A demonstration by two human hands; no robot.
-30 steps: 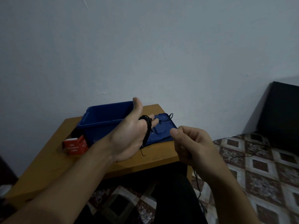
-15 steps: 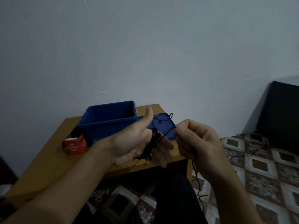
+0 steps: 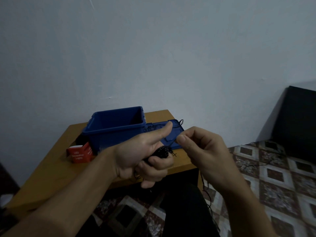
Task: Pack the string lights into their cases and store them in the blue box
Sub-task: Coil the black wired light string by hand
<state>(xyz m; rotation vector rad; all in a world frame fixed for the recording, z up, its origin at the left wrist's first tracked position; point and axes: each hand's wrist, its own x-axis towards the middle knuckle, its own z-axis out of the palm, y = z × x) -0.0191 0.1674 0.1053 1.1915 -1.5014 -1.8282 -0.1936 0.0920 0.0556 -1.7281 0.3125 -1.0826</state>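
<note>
A coil of black string lights (image 3: 161, 151) is wound round the curled fingers of my left hand (image 3: 142, 156), whose thumb sticks out toward the right. My right hand (image 3: 203, 151) pinches the loose strand close to the coil; the rest of the wire (image 3: 207, 194) hangs down under my right wrist toward the floor. The open blue box (image 3: 116, 130) stands on the wooden table (image 3: 51, 168) behind my hands. Its blue lid (image 3: 174, 134) lies flat to the right of it. A red case (image 3: 80, 153) sits left of the box.
A plain wall rises behind the table. More black wire (image 3: 253, 164) trails over the patterned tiled floor (image 3: 282, 185) at right, near a dark piece of furniture (image 3: 297, 124). My dark-clothed legs are below the table's front edge.
My left hand turned and curled its fingers round the coil, dropping lower. My right hand rose and came closer to the coil with the strand.
</note>
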